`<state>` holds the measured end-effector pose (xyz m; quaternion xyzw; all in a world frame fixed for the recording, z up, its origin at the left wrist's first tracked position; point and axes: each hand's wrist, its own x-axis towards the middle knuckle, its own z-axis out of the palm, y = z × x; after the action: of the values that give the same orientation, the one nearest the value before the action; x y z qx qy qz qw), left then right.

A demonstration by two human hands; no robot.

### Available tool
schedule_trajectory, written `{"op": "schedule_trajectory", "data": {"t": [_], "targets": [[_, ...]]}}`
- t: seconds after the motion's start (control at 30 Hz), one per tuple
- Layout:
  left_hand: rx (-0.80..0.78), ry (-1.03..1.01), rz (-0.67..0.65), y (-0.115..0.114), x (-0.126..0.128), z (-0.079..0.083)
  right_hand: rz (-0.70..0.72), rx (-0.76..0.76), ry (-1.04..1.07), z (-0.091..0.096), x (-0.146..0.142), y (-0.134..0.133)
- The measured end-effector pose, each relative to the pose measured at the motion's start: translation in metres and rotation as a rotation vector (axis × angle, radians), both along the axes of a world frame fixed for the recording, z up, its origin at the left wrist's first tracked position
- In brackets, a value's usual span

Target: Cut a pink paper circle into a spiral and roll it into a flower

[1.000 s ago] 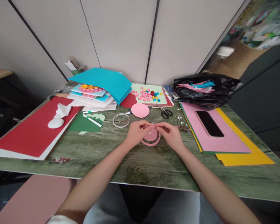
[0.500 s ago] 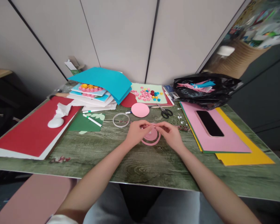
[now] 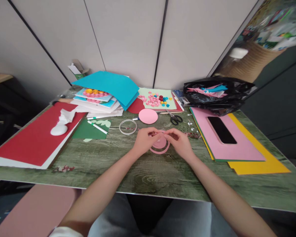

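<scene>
Both of my hands meet over the middle of the table, fingertips pinched close together. A pink paper spiral [image 3: 160, 152] hangs or lies below them, its loops curving under the fingers. My left hand [image 3: 146, 141] is closed on the spiral's upper part. My right hand [image 3: 179, 141] pinches the same strip from the other side; the exact spot of the grip is partly hidden by the fingers. Just beyond them lies a pink paper disc [image 3: 148, 116]. A clear tape ring [image 3: 128, 127] is left of my left hand, and black-handled scissors [image 3: 175, 119] lie beyond my right hand.
A pale green sheet [image 3: 171, 104] with several small paper rolls is at the back. Blue card [image 3: 108, 84] tops a stack at back left. Red card [image 3: 34, 144] lies left. A phone [image 3: 222, 130] rests on pink sheets [image 3: 239, 153] at right, before a black plastic bag [image 3: 217, 100].
Both hands stay in nearly the same place over the pink spiral, with only a slight shift of the fingers. Everything else on the table is unchanged.
</scene>
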<state>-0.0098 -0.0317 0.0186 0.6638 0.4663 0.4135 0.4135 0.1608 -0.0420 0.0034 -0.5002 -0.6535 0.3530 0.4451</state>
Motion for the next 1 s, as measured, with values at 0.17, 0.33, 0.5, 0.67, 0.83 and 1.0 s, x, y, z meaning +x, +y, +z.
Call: {"op": "schedule_trajectory", "data": {"t": [0.17,0.33,0.5,0.67,0.83,1.0], "targets": [[0.005,0.017,0.012,-0.0001,0.0006,-0.0001,0.0,0.001,-0.005,0.0006,-0.0004,-0.0004],[0.0,0.02,0.011,0.0005,0.0004,-0.0004,0.002,0.007,-0.01,0.0014,-0.001,0.0001],[0.005,0.003,0.011,0.0011,0.0001,-0.0025,0.008,0.013,-0.003,0.0022,-0.0012,0.0005],[-0.004,-0.002,0.006,0.0015,0.0,-0.0033,0.017,0.014,0.003,0.0038,-0.0015,-0.0005],[0.005,0.004,0.006,0.0016,-0.0002,-0.0026,0.001,0.012,0.007,0.0012,-0.0011,-0.0003],[-0.003,0.003,0.007,0.0019,-0.0001,-0.0034,0.004,0.008,0.013,0.0007,-0.0017,-0.0009]]}}
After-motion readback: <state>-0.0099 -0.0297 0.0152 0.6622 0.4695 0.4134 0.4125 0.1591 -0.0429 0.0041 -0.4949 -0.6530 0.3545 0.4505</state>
